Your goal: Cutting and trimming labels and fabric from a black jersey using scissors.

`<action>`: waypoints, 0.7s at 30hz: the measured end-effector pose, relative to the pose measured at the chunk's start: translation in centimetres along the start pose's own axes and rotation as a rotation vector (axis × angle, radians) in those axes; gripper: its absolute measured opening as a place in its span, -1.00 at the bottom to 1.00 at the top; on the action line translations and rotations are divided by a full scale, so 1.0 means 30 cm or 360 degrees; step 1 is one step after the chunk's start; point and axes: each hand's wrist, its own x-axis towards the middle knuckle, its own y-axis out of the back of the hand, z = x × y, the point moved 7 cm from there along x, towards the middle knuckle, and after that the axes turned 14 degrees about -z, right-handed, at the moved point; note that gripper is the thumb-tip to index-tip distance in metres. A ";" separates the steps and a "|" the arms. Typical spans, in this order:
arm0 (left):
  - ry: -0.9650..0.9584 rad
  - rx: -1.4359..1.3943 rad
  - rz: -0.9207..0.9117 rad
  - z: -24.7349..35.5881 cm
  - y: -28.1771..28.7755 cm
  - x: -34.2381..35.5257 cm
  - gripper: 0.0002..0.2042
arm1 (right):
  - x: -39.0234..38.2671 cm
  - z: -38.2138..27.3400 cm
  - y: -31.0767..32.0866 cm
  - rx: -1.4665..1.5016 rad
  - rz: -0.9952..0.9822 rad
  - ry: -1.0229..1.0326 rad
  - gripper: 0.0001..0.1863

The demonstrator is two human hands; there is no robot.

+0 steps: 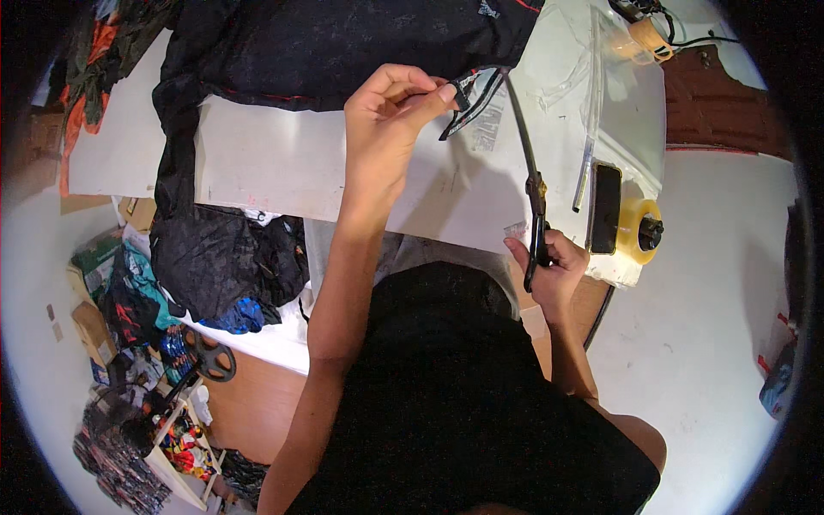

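Note:
My left hand (382, 120) pinches a narrow dark band (463, 120) with pale markings at the edge of a black garment with red stitching (318, 47), which lies across the white table (300, 163). My right hand (558, 270) is closed on the handles of long black scissors (536, 197) near the table's front edge. The blades point away from me, up to the garment's edge just right of the band; whether they touch it I cannot tell. A small pale, translucent piece (515, 233) shows by my right thumb; whether I hold it too is unclear.
A phone (606, 210), a yellow tape roll (638, 232) and a clear sheet (627, 129) lie at the table's right. A corded tan device (648, 41) is behind. Dark clothes (227, 266) are heaped lower left, beside boxes (94, 330) and a crate (184, 442). Orange-and-black fabric (90, 86) hangs far left.

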 end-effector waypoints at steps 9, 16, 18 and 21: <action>0.0119 0.0114 0.0016 -0.006 0.002 -0.029 -0.88 | 0.135 -0.066 -0.104 0.1017 -0.0009 -0.0046 -0.70; 0.0166 0.0057 0.0016 -0.031 0.023 -0.056 -0.89 | 0.189 -0.102 -0.128 0.1252 -0.0025 -0.0142 -0.70; 0.0166 -0.0057 0.0024 -0.044 0.033 -0.054 -0.91 | 0.198 -0.102 -0.133 0.1310 -0.0045 -0.0200 -0.68; 0.0113 0.0034 0.0083 -0.038 0.051 -0.026 -0.90 | 0.200 -0.090 -0.133 0.1272 -0.0023 -0.0158 -0.69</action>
